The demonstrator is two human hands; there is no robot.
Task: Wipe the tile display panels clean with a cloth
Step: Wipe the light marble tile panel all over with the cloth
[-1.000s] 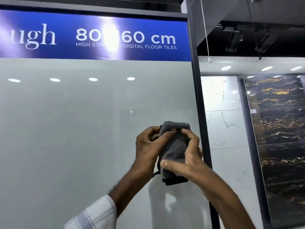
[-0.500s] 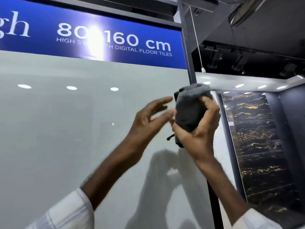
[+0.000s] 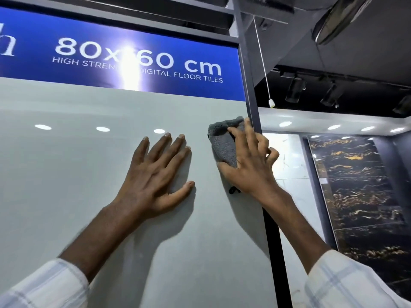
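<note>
**Change noted:** a second ago both hands were off the panel, working the cloth into a wad between them. Half a second ago the left hand had let go and the right was lifting the wad. Now the cloth (image 3: 222, 144) is on the panel (image 3: 66, 196) at its top right corner, just below the blue sign (image 3: 133, 61) and hard against the black post (image 3: 253, 103).

The right hand (image 3: 251, 170) holds the cloth there — index and middle fingers laid over the wad, thumb hooked at its lower edge, the two outer fingers curled by the post. The left hand (image 3: 155, 174) holds nothing. It lies flat on the panel with fingers spread, just left of the cloth and not touching it.

**Assessment:** folding appears finished and wiping is at its start. Starting in the top corner suggests strokes will run left under the sign or down beside the post. Nearly the whole face remains to be done. The left hand looks like a brace and may leave prints that need a pass.

**Condition of panel:** pale grey, glossy, one unbroken face. It mirrors a row of ceiling lights and carries the shadows of both arms. No distinct smears or dust show — glare could hide fine marks.

**Condition of cloth:** grey, napped and bunched, with a small black loop (image 3: 233, 190) hanging below the palm.
</note>
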